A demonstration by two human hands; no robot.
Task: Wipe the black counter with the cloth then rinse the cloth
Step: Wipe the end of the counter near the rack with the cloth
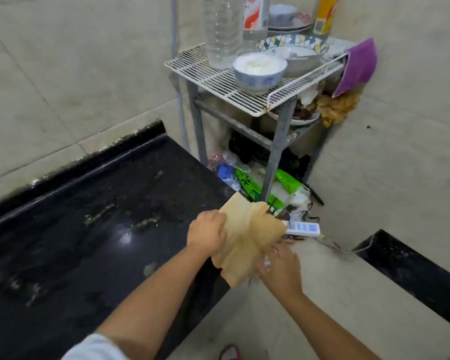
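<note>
Here, at nine o'clock, black surface [89, 203], glossy, streaked with wet smears and pale crumbs. At centre, just past its right edge, tan cloth [247, 240] held up in the air, hanging crumpled between both hands. Left hand [208, 235] at the cloth's nine o'clock side, fingers curled into the fabric. Right hand [281, 268] at its five o'clock side, fingers spread and touching the lower folds; grip there cannot be told. At twelve o'clock, white wire rack [218, 81] bearing a blue-patterned bowl [259, 71] and a clear plastic bottle [222, 29]. At two o'clock, purple rag [359, 66] draped off the rack's corner. Behind the cloth, white power strip [304, 228].
</note>
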